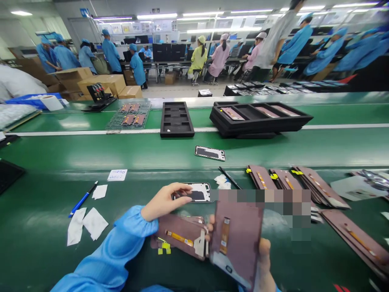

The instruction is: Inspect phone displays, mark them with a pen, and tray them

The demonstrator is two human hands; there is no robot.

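Observation:
My right hand [265, 259] grips a brownish-pink phone panel [240, 239] upright, its fingertips showing at the left edge and the thumb at the right. An orange flex strip runs down the panel's face. My left hand [170, 198], in a blue sleeve, hovers with thumb and fingers apart at a black-and-white phone frame [199, 192]; whether it touches the frame is unclear. Below it lie more stacked panels [182, 235] with an orange strip and yellow tabs. A blurred patch covers part of the view above the held panel.
Several panel stacks [319, 186] lie at the right. Beyond are a second phone frame [209, 153], a black tray [177, 119] and stacked black trays [258, 121]. A blue pen [83, 199] and white papers [95, 224] lie left. People work in the background.

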